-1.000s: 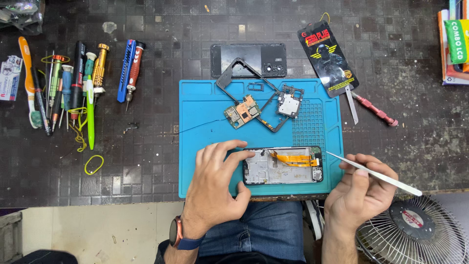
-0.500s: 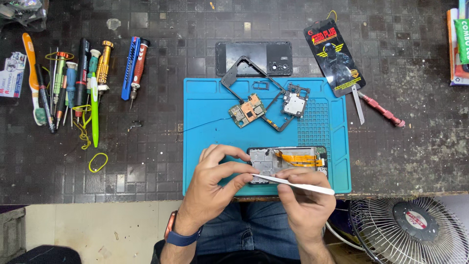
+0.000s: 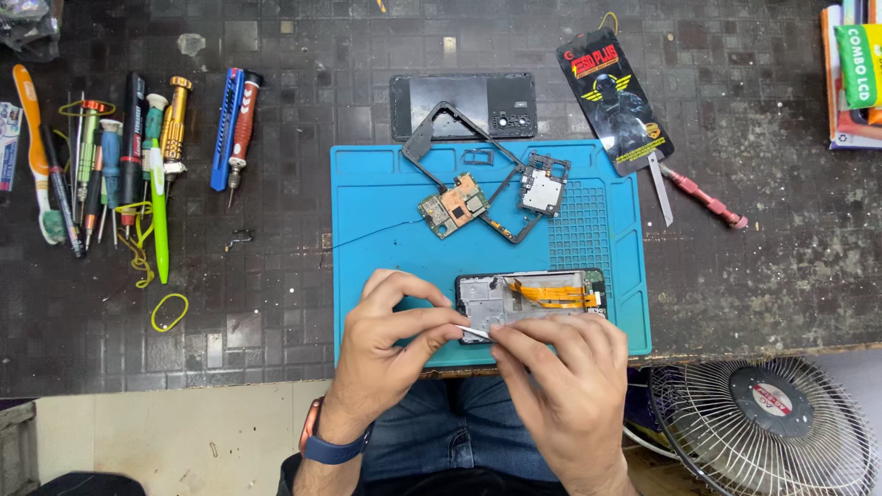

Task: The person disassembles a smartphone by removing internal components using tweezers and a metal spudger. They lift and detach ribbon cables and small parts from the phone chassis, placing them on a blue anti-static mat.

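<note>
**Both hands on the opened phone at the front edge of the blue mat**

So the opened phone frame [image 3: 533,303] is lying flat at the near edge of the blue work mat [image 3: 386,211], orange flex cable [image 3: 551,294] running across its insides. Left hand [image 3: 390,344] is curled around the phone's left end, fingers closed on it, pinning it down. Right hand [image 3: 565,381] sits just below the phone, pinching a thin white pry tool [image 3: 473,332] whose tip meets the phone's lower left corner, right where the two hands nearly touch. Dark watch band [image 3: 331,448] on the left wrist.

Farther back on the mat: a small green circuit board [image 3: 452,207], a metal-shielded board piece [image 3: 544,186] and a thin black frame [image 3: 436,129], all loose and near each other. The black back cover [image 3: 462,107] lies just beyond the mat on the dark tabletop [image 3: 276,266].

Off to the left there's a row of screwdrivers and tools [image 3: 119,156], plus a yellow rubber band [image 3: 169,312]. On the right, a black-and-yellow packet [image 3: 614,101], tweezers [image 3: 661,188] and a red-handled tool [image 3: 703,197]. A fan [image 3: 767,427] sits below the tabletop edge at lower right.
</note>
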